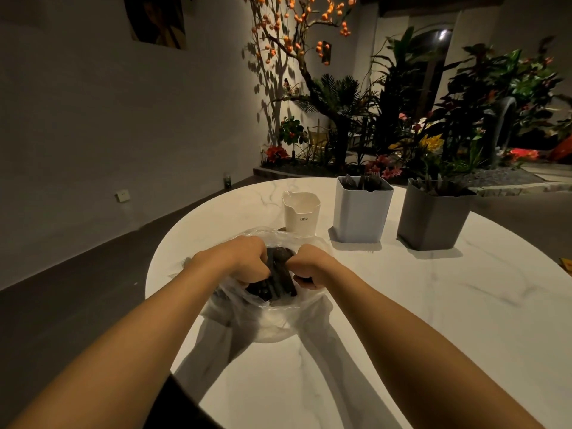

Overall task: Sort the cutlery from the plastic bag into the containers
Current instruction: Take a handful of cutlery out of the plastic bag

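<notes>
In the plastic bag [274,320], cutlery [280,281], left grip [244,261] and right grip [312,267] clasping it

Light: dim room, warm glow on the plants [402,119].
Shadows: long soft streaks across the table [433,305].
Edges: wide-angle bend.

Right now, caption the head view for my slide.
Left hand and right hand grip dark cutlery in a plastic bag; three containers wait behind.
</notes>
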The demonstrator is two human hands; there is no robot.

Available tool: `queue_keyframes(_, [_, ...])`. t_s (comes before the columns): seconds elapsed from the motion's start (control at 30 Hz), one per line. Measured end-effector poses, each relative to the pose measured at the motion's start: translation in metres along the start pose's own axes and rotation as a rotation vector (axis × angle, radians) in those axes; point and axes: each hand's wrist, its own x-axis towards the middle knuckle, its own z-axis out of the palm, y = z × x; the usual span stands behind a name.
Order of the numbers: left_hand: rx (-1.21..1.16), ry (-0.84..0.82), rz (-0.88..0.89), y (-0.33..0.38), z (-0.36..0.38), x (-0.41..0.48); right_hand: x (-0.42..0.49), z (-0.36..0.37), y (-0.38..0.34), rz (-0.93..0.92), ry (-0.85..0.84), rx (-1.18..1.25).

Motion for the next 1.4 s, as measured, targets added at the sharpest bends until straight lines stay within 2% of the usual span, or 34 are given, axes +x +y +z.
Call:
queue_keyframes(0.17, [-0.05,-0.017,-0.025,0.001,0.0,-0.002,0.0,-0.005,0.0,-0.031,-0.039,-0.027])
queue_keyframes(0.4, [-0.192,-0.031,-0.018,0.015,-0.001,-0.007,-0.018,-0.028,-0.005,0.0,-0.047,0.109])
queue_keyframes(0.5, [-0.263,-0.048,-0.037,0.024,-0.002,-0.01,-0.031,-0.04,-0.008,0.01,-0.069,0.044])
queue_keyframes(0.7, [-0.659,-0.183,-0.12,0.048,0.003,-0.025,-0.054,-0.065,-0.001,-0.035,-0.097,-0.06])
queue_keyframes(0.93, [-0.898,-0.343,-0.148,0.077,0.025,-0.037,-0.077,-0.075,0.044,-0.219,-0.098,-0.101])
queue_keyframes(1.0, [-1.019,-0.365,-0.141,0.087,0.032,-0.039,-0.081,-0.073,0.057,-0.302,-0.071,-0.13])
queue_keyframes(1.1, [-1.234,-0.375,-0.11,0.099,0.04,-0.038,-0.086,-0.069,0.074,-0.417,0.089,-0.352])
queue_keyframes(1.23, [-1.456,-0.396,-0.152,0.116,0.056,-0.036,-0.094,-0.066,0.095,-0.484,0.188,-0.463])
queue_keyframes(1.4, [-1.679,-0.277,-0.25,0.138,0.074,-0.032,-0.1,-0.065,0.117,-0.553,0.275,-0.648])
